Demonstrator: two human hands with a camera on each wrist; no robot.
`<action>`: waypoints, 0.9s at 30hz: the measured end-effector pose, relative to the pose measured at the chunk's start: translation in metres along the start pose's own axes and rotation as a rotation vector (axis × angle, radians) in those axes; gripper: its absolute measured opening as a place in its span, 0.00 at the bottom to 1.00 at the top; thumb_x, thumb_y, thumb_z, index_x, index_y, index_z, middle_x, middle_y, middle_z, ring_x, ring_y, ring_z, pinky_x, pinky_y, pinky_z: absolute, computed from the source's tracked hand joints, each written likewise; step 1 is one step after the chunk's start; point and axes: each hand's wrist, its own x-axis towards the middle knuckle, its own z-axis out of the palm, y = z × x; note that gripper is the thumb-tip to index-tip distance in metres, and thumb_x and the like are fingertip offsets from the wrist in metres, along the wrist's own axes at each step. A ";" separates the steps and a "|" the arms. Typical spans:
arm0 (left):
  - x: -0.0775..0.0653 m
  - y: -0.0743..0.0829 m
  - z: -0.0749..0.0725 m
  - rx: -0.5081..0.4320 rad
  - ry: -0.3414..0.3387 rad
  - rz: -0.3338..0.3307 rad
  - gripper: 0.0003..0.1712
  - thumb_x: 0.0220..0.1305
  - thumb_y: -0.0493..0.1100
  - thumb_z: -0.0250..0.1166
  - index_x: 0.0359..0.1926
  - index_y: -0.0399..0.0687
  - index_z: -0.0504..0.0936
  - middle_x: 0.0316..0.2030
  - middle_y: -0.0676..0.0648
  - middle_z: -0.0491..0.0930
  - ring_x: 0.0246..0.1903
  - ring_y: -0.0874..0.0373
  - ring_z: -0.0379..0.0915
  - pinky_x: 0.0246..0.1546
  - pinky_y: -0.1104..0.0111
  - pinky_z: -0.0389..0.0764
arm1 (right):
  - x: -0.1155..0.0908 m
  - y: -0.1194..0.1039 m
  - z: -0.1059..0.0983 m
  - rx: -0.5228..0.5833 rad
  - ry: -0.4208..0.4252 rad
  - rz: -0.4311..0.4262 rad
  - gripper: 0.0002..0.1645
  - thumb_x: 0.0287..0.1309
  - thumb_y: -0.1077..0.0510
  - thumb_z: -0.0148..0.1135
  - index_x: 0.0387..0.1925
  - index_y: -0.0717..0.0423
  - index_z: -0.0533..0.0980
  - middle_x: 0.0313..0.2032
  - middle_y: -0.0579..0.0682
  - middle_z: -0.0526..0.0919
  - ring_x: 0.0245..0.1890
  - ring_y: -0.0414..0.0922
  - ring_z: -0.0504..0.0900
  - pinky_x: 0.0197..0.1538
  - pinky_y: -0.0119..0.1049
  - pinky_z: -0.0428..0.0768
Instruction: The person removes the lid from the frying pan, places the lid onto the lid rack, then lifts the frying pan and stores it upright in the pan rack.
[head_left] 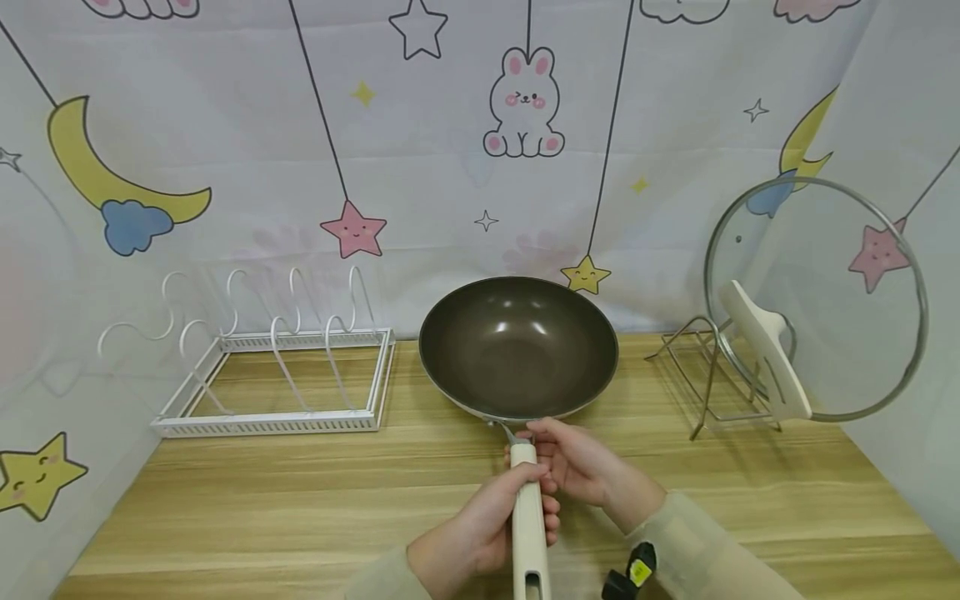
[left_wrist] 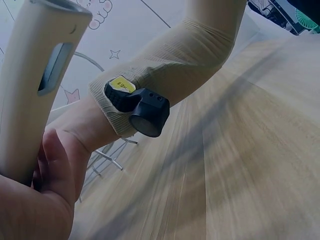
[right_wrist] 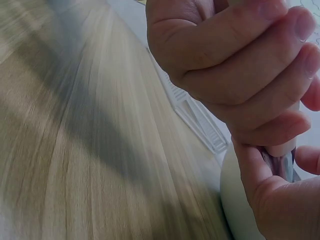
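A wok [head_left: 517,350] with a dark brown inside and a cream handle [head_left: 528,521] faces me in the head view, handle toward me. My left hand [head_left: 498,508] grips the handle at its middle, thumb on top and fingers curled beneath. Close to the rim, my right hand [head_left: 581,467] holds the metal neck of the handle from the right. In the right wrist view, the right hand [right_wrist: 280,200] is below the left hand's curled fingers [right_wrist: 240,75], around the metal neck [right_wrist: 282,162]. I cannot tell whether the wok's base touches the table.
At left stands a white rack [head_left: 273,423] with wavy wire dividers. On the right, a wire stand [head_left: 708,375] bears a large glass lid [head_left: 847,333] with a cream handle. A printed cloth [head_left: 450,167] hangs behind the wooden table [head_left: 300,500].
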 end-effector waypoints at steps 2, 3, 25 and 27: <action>0.000 0.000 0.000 -0.001 -0.002 -0.004 0.12 0.61 0.53 0.55 0.32 0.50 0.73 0.21 0.55 0.76 0.20 0.65 0.73 0.27 0.73 0.79 | 0.001 0.000 0.001 0.021 -0.008 0.006 0.15 0.68 0.52 0.43 0.44 0.61 0.67 0.36 0.49 0.83 0.35 0.40 0.83 0.36 0.26 0.78; -0.001 0.000 0.001 -0.001 -0.004 -0.006 0.12 0.61 0.53 0.55 0.32 0.50 0.73 0.21 0.55 0.76 0.20 0.66 0.74 0.27 0.73 0.79 | 0.001 0.000 0.002 0.029 -0.016 0.008 0.15 0.68 0.52 0.42 0.44 0.61 0.67 0.36 0.49 0.84 0.35 0.40 0.83 0.38 0.26 0.79; 0.001 -0.001 0.002 -0.020 -0.017 -0.019 0.11 0.62 0.53 0.52 0.29 0.53 0.71 0.20 0.57 0.74 0.19 0.67 0.72 0.25 0.75 0.77 | 0.014 0.002 0.012 0.131 -0.037 0.050 0.12 0.68 0.54 0.43 0.43 0.61 0.65 0.31 0.47 0.82 0.32 0.39 0.83 0.43 0.28 0.81; 0.001 -0.002 0.002 -0.024 -0.011 -0.015 0.11 0.62 0.53 0.52 0.29 0.53 0.71 0.20 0.58 0.74 0.19 0.67 0.71 0.25 0.75 0.77 | 0.015 0.003 0.013 0.132 -0.033 0.045 0.12 0.68 0.55 0.44 0.42 0.61 0.65 0.31 0.47 0.82 0.32 0.39 0.83 0.43 0.29 0.81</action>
